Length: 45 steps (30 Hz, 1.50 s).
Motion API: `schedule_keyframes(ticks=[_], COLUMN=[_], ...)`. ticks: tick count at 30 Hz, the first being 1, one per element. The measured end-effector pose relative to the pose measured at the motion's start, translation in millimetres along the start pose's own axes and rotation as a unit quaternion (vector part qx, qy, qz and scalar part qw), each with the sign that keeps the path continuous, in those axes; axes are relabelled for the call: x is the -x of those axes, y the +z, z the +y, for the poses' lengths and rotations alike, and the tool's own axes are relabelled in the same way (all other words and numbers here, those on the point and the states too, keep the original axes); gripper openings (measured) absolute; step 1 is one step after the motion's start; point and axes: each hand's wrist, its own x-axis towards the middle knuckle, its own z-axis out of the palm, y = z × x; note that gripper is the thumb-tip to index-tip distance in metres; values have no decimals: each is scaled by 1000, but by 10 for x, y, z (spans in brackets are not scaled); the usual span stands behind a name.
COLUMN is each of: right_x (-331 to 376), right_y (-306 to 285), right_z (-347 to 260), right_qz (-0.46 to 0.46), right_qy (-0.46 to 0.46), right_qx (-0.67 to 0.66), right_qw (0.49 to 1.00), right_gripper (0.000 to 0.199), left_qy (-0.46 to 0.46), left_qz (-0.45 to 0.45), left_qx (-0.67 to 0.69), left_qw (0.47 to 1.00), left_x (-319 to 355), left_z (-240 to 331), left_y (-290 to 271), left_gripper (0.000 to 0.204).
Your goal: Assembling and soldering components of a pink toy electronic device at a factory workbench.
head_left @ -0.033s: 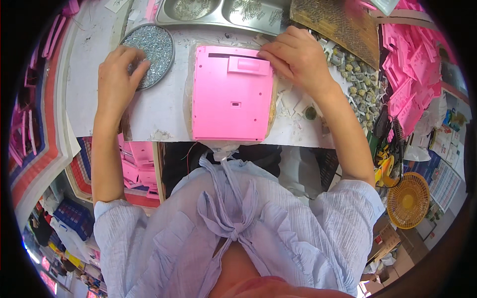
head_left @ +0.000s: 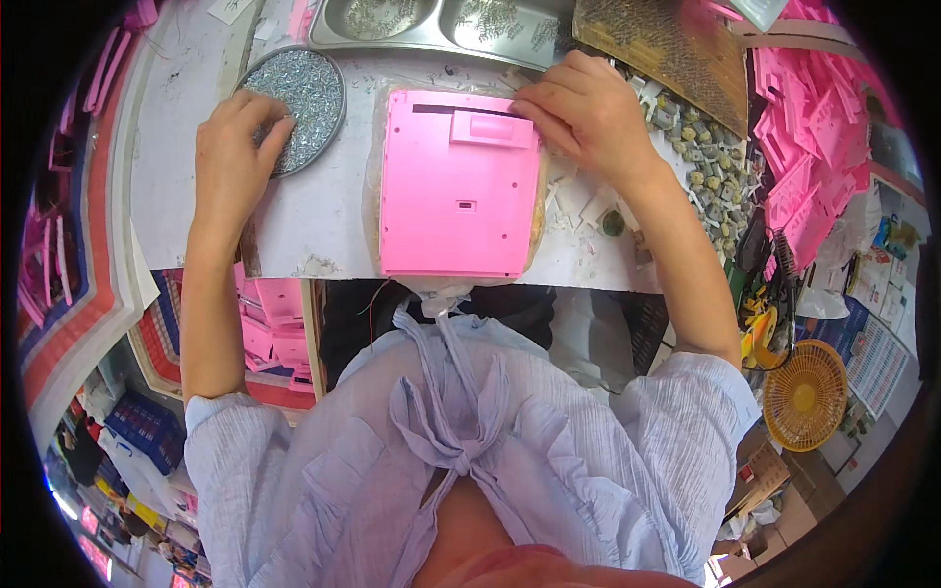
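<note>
A pink plastic casing (head_left: 441,211) lies flat before me on a clear-wrapped pad (head_left: 374,186). It has a dark slot along its far edge, a raised block beneath that slot and a small rectangular hole near its middle. My right hand (head_left: 588,113) grips its far right corner, fingers closed at the slot's end. To the left stands a round dish (head_left: 341,103) full of small silvery screws (head_left: 306,83). Over the dish's near left side, my left hand (head_left: 235,147) is closed, with fingers and thumb bent in among the screws. Its fingertips are hidden, so what it holds cannot be made out.
A metal tray (head_left: 441,54) with springs lies at the far edge, beside a brown board (head_left: 667,59) bearing small parts. Many small grey parts (head_left: 716,176) and a heap of pink pieces (head_left: 809,137) lie to the right. A yellow basket (head_left: 806,397) sits lower right.
</note>
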Motion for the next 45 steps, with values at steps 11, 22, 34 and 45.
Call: schedule_keyframes(ticks=[11,22,34,45], right_x=[280,565,704,308], right_y=[-415,-561,-675,-784], right_z=[-126,-639,-614,-558], right_qz=[87,57,76,102], right_qy=[151,174,164,163], right_qx=[-42,-88,-75,-46], right_qw=[984,979,981,980], right_gripper=[13,15,13,14], left_qy=[28,435,447,311], left_qz=[46,-90,-75,58], left_qx=[13,18,-20,-13], left_qw=[998,896,891,948], left_x=[-16,33,146,-28], left_z=[207,1581,1654,1085], left_y=[8,145,121,-77], left_gripper=[12,30,42,25])
